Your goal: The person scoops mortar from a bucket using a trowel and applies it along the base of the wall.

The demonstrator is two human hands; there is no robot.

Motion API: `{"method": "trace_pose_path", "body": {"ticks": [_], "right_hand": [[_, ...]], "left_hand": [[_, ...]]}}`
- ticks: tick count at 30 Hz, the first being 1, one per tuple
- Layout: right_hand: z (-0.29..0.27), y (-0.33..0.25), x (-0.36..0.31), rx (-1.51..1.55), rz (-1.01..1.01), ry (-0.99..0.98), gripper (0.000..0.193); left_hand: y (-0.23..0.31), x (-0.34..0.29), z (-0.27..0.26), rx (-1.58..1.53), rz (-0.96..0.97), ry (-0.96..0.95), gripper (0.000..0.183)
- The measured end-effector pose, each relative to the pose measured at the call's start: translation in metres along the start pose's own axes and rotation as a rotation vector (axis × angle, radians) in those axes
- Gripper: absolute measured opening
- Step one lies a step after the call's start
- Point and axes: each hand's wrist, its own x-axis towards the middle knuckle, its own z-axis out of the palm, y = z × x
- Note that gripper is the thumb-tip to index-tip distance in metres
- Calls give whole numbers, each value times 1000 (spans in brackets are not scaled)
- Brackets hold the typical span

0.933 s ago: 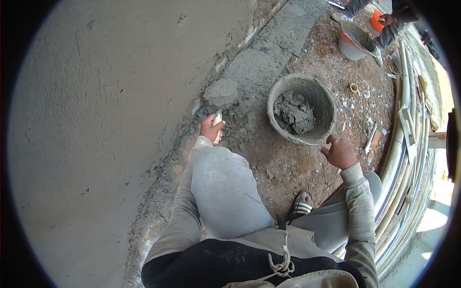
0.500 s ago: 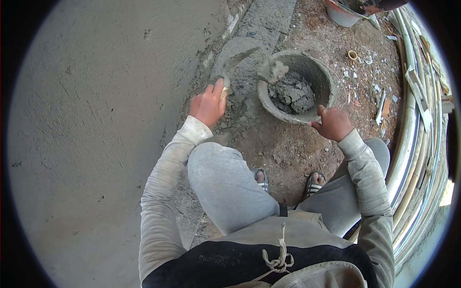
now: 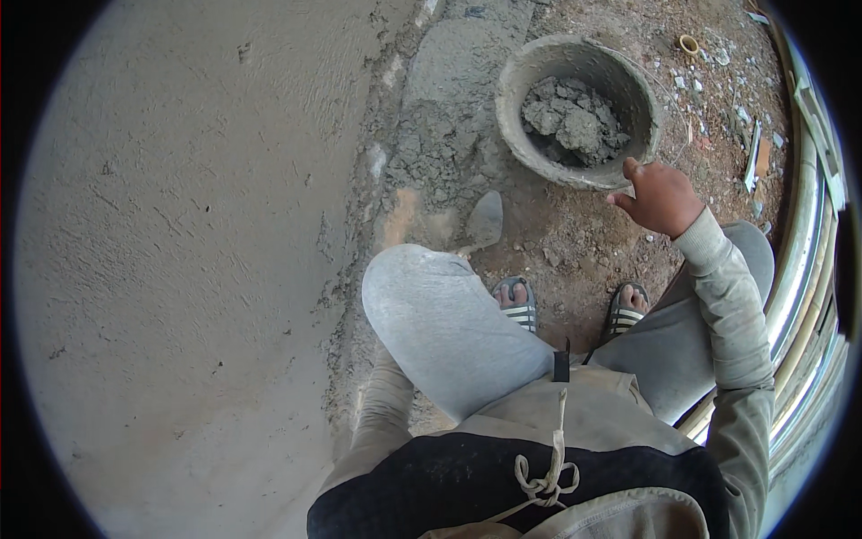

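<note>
My left hand (image 3: 401, 217) is a motion blur beside my left knee, which covers most of it and its wrist. It holds a trowel (image 3: 486, 218); the grey blade shows past the knee, above the ground, while the handle is hidden. At the near right rim of a round, mortar-crusted bucket (image 3: 530, 162), my right hand (image 3: 666, 199) pinches the edge between thumb and fingers. A lumpy heap of grey mortar (image 3: 575, 117) lies inside the bucket, piled toward its middle and far side.
Smooth grey cement surface (image 3: 197, 269) spreads along the left, with a rough mortar strip (image 3: 444, 135) at its edge. Long pipes (image 3: 795, 296) curve along the right. A small yellowish ring (image 3: 689, 44) and scattered scraps lie on the dirt. My sandalled feet (image 3: 516, 304) stand near the bucket.
My left hand has drawn back toward my knee with the trowel, whose blade has left the bucket's side. The bucket sits higher in view, my right hand still at its rim.
</note>
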Motion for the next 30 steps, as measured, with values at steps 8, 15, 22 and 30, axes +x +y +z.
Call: {"method": "trace_pose_path", "body": {"ticks": [8, 15, 22, 30], "right_hand": [[4, -2, 9, 17, 39, -57, 58], [3, 0, 12, -5, 45, -63, 61], [6, -2, 10, -31, 47, -59, 64], [3, -2, 0, 4, 46, 16, 55]], "left_hand": [[-6, 23, 9, 1, -73, -35, 34], [-5, 40, -13, -17, -55, -9, 33], [44, 43, -18, -133, -143, 65, 31], [75, 87, -62, -335, -116, 348, 30]]}}
